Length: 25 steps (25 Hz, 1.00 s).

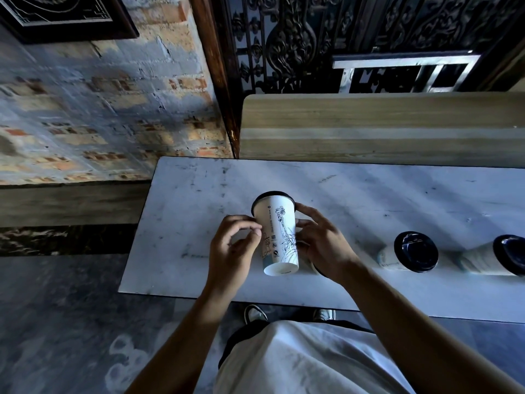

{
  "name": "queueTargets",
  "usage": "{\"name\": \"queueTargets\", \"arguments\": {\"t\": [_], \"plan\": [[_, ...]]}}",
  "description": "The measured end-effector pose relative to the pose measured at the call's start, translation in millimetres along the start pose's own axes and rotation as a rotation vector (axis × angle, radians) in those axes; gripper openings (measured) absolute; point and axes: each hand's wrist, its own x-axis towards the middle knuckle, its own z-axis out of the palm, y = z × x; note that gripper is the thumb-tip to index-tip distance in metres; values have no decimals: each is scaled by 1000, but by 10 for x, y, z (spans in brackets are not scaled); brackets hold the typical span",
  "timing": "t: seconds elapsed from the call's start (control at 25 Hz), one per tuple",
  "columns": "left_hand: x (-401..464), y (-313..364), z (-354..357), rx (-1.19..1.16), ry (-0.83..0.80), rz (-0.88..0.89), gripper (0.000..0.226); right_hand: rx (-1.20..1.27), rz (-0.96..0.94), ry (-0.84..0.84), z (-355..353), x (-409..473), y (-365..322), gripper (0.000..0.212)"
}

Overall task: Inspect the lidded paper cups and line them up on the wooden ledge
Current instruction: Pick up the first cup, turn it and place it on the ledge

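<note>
white paper cup (279, 237) tipped between both hands (284, 245).

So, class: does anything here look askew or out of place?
Yes. The held cup is tipped lid-away between both hands, not upright. The two other cups stand on the table, none on the wooden ledge.

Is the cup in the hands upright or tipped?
Tipped. The printed paper cup is held off the table, black lid pointing away, its base toward the camera.
</note>
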Motion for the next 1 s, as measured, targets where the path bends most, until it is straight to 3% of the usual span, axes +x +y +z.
{"name": "queueTargets", "arguments": {"t": [0.32,0.4,0.56,0.8,1.0], "plan": [[-11,-42,-5,2,24,-105,25,-1,43,44,3,3,7,63],[-15,-46,-14,15,-17,-89,33,-10,84,48,-9,-15,16,66],[-12,-59,-14,101,-37,4,36,-8,103,22,14,-31,52,45],[-4,-126,-23,156,-42,55,47,-57,80,11,-9,-44,34,59],[-28,-143,-22,119,-27,50,24,-86,63,-17,-30,-52,49,63]]}}
